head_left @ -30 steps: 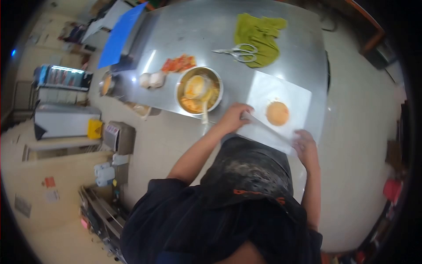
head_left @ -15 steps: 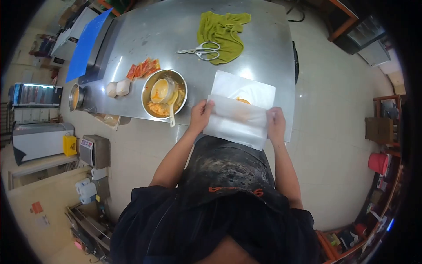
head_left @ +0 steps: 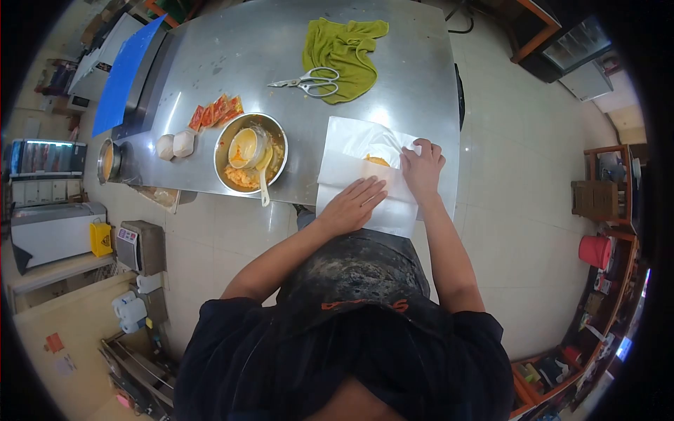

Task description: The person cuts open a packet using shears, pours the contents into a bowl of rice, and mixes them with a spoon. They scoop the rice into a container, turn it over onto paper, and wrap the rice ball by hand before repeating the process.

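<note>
A white paper sheet lies at the table's front edge, with its near part folded up and hanging slightly over the edge. Some orange-yellow food shows between its layers, partly covered. My left hand rests flat on the folded paper, fingers extended. At the paper's right side, my right hand has bent fingers at the sheet's edge; whether they pinch it is hard to make out. Left of the paper stands a metal bowl of orange filling, holding a smaller cup and a light-coloured spoon.
On the metal table are a green cloth, scissors, red packets, two whitish lumps and a metal container. A blue panel stands at the far left.
My left hand has moved from the paper's left edge onto its folded part. My right hand has moved up along the right side. The camera view has shifted slightly.
</note>
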The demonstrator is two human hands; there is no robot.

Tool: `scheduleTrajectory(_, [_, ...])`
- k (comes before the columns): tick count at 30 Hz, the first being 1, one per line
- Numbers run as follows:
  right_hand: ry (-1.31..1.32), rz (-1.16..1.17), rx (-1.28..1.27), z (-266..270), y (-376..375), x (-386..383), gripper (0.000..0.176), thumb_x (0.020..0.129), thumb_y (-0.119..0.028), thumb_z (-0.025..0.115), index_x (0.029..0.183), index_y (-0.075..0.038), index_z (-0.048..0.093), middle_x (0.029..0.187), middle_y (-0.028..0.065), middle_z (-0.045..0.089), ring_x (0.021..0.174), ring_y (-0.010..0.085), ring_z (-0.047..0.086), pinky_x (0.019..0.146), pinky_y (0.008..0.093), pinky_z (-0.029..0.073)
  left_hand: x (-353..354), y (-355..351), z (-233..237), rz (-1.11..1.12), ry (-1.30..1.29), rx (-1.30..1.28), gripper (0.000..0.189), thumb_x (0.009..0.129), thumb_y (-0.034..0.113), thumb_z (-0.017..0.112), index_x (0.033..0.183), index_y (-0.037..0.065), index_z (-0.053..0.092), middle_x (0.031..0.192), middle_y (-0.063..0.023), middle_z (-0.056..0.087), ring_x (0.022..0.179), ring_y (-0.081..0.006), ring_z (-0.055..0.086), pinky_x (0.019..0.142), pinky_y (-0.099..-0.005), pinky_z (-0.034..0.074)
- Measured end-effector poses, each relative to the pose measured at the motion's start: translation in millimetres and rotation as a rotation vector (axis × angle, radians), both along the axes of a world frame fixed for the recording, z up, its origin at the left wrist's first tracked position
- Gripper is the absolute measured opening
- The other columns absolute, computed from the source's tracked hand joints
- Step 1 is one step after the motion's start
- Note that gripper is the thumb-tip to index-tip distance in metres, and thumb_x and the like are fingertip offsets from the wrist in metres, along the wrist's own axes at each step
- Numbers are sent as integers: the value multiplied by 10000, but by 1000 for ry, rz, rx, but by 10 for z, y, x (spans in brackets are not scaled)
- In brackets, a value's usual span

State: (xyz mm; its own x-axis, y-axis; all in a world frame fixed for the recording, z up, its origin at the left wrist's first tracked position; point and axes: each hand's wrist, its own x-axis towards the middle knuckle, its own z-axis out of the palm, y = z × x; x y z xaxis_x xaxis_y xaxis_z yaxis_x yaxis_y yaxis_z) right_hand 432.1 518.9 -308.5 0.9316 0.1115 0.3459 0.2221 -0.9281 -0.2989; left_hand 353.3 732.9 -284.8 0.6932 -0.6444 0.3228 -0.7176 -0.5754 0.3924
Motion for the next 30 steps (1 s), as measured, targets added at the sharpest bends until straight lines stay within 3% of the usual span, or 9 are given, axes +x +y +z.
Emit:
scheduleTrajectory(5, [22, 31, 173, 201, -32, 23, 64, 700, -99, 720, 764, -104, 723, 1122, 29, 586, 1065, 269, 486, 884, 434, 380, -14, -34, 46, 14, 67, -9, 483, 809, 60, 608, 1283, 20, 522, 1401, -158, 476, 1320, -327, 433, 1091, -461, 363])
scheduleTrajectory(8, [60, 41, 132, 416, -1, 38, 60, 665, -80, 735, 700, -78, 686, 1058, 66, 625, 1030, 286, 534, 881, 420, 412, 1, -16, 82, 5, 87, -38, 483, 803, 57, 612, 1276, 16, 523, 1394, -161, 478, 1317, -333, 429, 1093, -456, 362])
scheduleTrajectory(11, [131, 296, 242, 374, -99, 214, 163, 661, -138, 769, 751, -45, 671, 979, 121, 650, 966, 316, 594, 857, 418, 464, 20, -20, 60, -9, 82, -49, 485, 792, 51, 613, 1266, 8, 521, 1387, -168, 478, 1310, -340, 431, 1094, -449, 362])
scheduleTrajectory(14, [572, 178, 453, 570, -24, 353, 310, 656, -204, 804, 873, -27, 672, 949, 170, 676, 919, 332, 643, 838, 417, 496, 8, -48, 49, -1, 61, -50, 479, 783, 48, 609, 1252, 0, 525, 1378, -173, 482, 1302, -342, 437, 1094, -443, 364])
scheduleTrajectory(17, [684, 5, 447, 537, 100, 653, 554, 600, -250, 865, 1054, -31, 637, 1091, 188, 660, 959, 344, 634, 821, 383, 507, 34, -43, 66, 7, 25, -43, 458, 786, 52, 597, 1236, -6, 536, 1365, -174, 495, 1296, -340, 444, 1090, -441, 369])
scheduleTrajectory(20, [781, 112, -54, 564, 321, 950, 487, 632, -202, 823, 1060, -31, 668, 1112, 200, 666, 992, 332, 648, 792, 379, 516, 13, -67, -3, 11, -20, -40, 423, 805, 54, 576, 1223, -7, 549, 1345, -174, 514, 1279, -342, 464, 1077, -440, 387])
scheduleTrajectory(23, [892, 192, -336, 741, 567, 1081, 367, 680, -180, 759, 996, -7, 684, 1041, 169, 692, 974, 355, 657, 788, 378, 526, 68, -53, -61, 25, -75, -50, 402, 821, 58, 560, 1218, -5, 557, 1328, -176, 529, 1262, -345, 485, 1061, -437, 407])
scheduleTrajectory(26, [1032, 331, -307, 756, 642, 1075, 329, 713, -92, 687, 1034, -24, 707, 1005, 184, 694, 999, 336, 653, 860, 396, 513, 77, -58, -77, 38, -111, -79, 395, 823, 67, 557, 1212, -5, 563, 1314, -176, 539, 1251, -346, 497, 1050, -435, 420])
scheduleTrajectory(30, [743, 562, -297, 788, 544, 709, 359, 771, -41, 600, 1118, -24, 688, 1081, 196, 680, 982, 353, 652, 867, 394, 514, 136, -82, -115, 77, -149, -105, 390, 811, 76, 569, 1192, -7, 577, 1289, -164, 553, 1256, -340, 494, 1049, -430, 423])
